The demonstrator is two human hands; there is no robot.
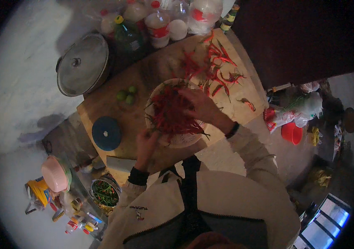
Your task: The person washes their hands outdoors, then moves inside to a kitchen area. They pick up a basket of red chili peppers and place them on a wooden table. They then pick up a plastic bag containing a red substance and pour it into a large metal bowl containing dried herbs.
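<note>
Beige jacket (pixel 235 193), fingers (pixel 188 95) at red chilies (pixel 170 112), grip unclear, wooden table (pixel 137 118), pale wall (pixel 19 83)

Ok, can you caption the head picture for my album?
Right hand on heaped red chilies, left hand at their edge.

Chillies (pixel 172 108) cover the floor of the bowl (pixel 181 142). Over its right half, the fingertips of the right hand (pixel 199 107) blur into them, so whether any are gripped cannot be told; at its near-left rim the left hand (pixel 147 143) is equally unclear. Nearer than the bowl, the left wrist hides one end of a wide blade (pixel 119 163). Beyond it, the upper edge crops a large clear jug (pixel 205 15). Far right of it, the bags' (pixel 309 108) contents are indistinct.
</note>
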